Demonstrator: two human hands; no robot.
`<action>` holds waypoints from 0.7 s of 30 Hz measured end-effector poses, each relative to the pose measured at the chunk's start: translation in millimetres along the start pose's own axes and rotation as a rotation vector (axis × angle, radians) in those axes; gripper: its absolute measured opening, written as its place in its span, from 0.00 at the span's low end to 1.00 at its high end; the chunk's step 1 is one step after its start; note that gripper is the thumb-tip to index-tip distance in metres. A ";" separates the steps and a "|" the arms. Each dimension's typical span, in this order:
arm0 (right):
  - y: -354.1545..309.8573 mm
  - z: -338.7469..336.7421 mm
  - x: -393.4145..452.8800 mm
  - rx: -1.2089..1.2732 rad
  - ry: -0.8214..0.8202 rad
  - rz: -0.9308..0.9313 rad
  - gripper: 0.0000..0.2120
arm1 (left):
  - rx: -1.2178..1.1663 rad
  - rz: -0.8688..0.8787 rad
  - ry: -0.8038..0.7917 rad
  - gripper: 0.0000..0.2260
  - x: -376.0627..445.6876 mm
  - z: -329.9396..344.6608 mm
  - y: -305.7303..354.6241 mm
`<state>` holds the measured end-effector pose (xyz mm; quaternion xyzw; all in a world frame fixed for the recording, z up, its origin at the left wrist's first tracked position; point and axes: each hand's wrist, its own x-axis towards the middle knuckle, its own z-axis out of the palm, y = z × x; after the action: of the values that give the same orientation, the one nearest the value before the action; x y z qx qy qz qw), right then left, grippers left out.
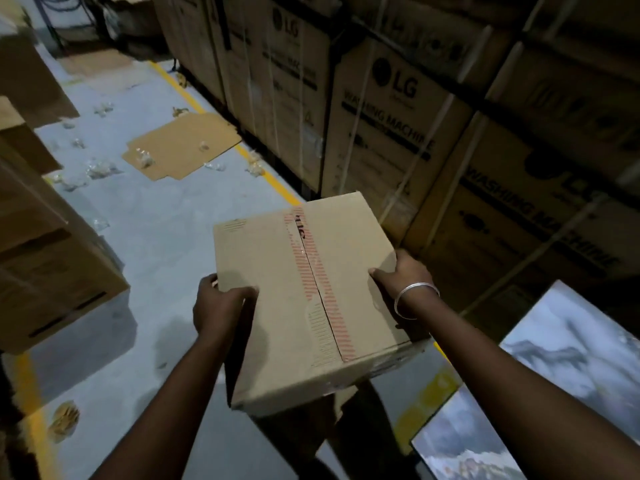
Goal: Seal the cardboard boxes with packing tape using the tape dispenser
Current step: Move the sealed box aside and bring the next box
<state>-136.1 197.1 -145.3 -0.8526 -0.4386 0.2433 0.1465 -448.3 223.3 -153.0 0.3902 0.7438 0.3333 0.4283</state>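
Small brown cardboard box [304,299] held up off the grey concrete floor [156,237], top face toward the camera; red-striped packing tape [313,271] runs along its centre seam, partly torn near the front edge; left hand [221,303] grips the box's left edge, fingers curled over onto the top, thumb side against the wall; right hand [398,275] clasps the box's right edge, fingers wrapped round the side, silver bangle [414,299] on that wrist; behind and right of the box, a wall of large strapped brown cartons printed "LG washing machine" [391,123]; left of the box, a stack of plain brown cartons [52,265]; beyond the box on the floor, a flat cardboard sheet [183,143], crumpled clear tape scraps [100,169] and a yellow painted line [266,174]; lower right of the box, a glossy panel with a mountain picture [554,375].
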 end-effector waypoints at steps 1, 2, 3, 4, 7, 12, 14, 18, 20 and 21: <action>3.7 -17.6 -7.2 0.021 0.049 0.018 0.29 | -0.011 0.022 -0.037 0.31 -2.2 4.0 16.7; 8.2 -34.5 -15.4 0.036 0.102 0.041 0.29 | -0.025 0.039 -0.081 0.31 -5.4 8.7 32.4; 14.6 -50.4 -22.9 0.043 0.157 0.067 0.28 | -0.035 0.055 -0.123 0.32 -9.6 14.5 47.9; 22.6 -65.9 -30.9 0.037 0.208 0.094 0.27 | -0.039 0.071 -0.166 0.32 -15.7 21.0 60.9; 56.5 -107.8 -56.3 0.034 0.318 0.155 0.28 | -0.034 0.129 -0.302 0.33 -45.8 45.8 89.8; 142.9 -167.3 -103.6 0.108 0.382 0.264 0.26 | -0.030 0.212 -0.425 0.36 -122.2 103.4 115.7; 184.2 -191.5 -125.8 0.107 0.422 0.292 0.25 | -0.016 0.234 -0.476 0.35 -166.6 129.3 122.3; 273.9 -230.9 -176.2 0.106 0.456 0.378 0.27 | 0.033 0.311 -0.556 0.30 -262.8 179.4 124.9; 320.6 -241.0 -203.6 0.122 0.467 0.432 0.28 | 0.071 0.331 -0.606 0.27 -307.1 204.2 119.8; 343.1 -244.4 -217.5 0.129 0.474 0.465 0.27 | 0.086 0.334 -0.629 0.25 -325.8 218.0 115.0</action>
<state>120.8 -186.4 -37.0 -0.9517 -0.1696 0.0923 0.2385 -111.8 30.8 -24.3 0.6077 0.5149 0.2305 0.5590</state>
